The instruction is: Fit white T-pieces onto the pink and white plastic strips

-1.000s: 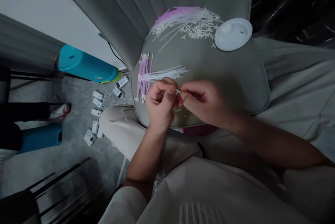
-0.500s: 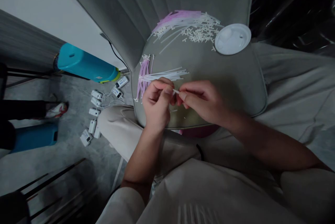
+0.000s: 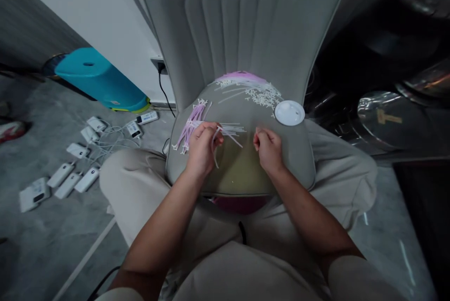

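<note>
My left hand (image 3: 201,147) is closed on a thin white plastic stick (image 3: 214,148) that hangs down from its fingers over the grey chair seat (image 3: 242,169). It sits beside a bundle of pink and white sticks (image 3: 192,124) lying on the seat's left side. My right hand (image 3: 267,147) is curled in a loose fist to the right, apart from the left; what it pinches, if anything, is hidden. A heap of short white pieces and pink sticks (image 3: 251,87) lies at the back of the seat. A white round lid (image 3: 289,112) rests at the back right.
The chair's padded backrest (image 3: 239,24) rises behind the seat. On the floor at left lie several white power banks with cables (image 3: 80,151) and a turquoise bin (image 3: 98,78) on its side. Shiny dark objects (image 3: 386,109) stand at right. My knees flank the seat.
My hands were pinched together on one small piece; now they have parted, the left keeping a stick. The camera has tilted up and back, showing more of the backrest and floor.
</note>
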`<state>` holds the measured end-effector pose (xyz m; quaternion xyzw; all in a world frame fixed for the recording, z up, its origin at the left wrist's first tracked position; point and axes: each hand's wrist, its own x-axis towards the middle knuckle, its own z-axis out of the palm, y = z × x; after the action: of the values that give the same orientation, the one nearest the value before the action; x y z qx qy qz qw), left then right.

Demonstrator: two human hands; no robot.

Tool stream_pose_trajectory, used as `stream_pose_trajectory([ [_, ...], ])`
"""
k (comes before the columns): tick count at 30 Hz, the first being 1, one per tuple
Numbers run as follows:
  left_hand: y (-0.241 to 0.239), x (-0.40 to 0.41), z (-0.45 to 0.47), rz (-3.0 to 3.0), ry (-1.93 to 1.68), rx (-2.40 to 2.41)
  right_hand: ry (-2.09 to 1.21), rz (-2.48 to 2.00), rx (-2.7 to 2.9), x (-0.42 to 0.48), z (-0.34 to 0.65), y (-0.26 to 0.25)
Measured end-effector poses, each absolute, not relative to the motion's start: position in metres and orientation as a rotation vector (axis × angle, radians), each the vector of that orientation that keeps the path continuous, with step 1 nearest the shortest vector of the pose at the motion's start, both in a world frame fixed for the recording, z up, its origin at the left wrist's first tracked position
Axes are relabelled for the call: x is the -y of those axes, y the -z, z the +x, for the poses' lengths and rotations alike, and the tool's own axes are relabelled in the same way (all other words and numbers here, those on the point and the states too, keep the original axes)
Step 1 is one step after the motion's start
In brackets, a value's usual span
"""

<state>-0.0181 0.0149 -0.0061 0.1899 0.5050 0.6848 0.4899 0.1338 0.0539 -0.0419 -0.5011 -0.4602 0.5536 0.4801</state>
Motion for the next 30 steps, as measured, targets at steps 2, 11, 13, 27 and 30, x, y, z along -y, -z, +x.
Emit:
stream_pose_trajectory([
  [2, 0.009, -0.018, -0.019, 0.429, -1.647, -1.218, -1.372, -1.221, 1.149, -0.052, 0.133, 0.046],
  [11, 0.016, -0.016, -0.003, 0.396, -1.763, -1.148, -1.472, -1.073, 1.340, -0.030, 0.122, 0.043],
  [13, 0.015, -0.009, 0.009, 0.454, -1.769, -1.163, -1.439, -1.044, 1.334, -0.023, 0.120, 0.038],
  [27, 0.001, 0.005, 0.033, 0.998, -1.704, -1.183, -1.275, -1.059, 1.116, -0.012, 0.122, 0.003],
  [30, 0.002, -0.003, 0.034, 1.108, -1.688, -1.232, -1.281, -1.036, 1.080, -0.021, 0.124, 0.003],
])
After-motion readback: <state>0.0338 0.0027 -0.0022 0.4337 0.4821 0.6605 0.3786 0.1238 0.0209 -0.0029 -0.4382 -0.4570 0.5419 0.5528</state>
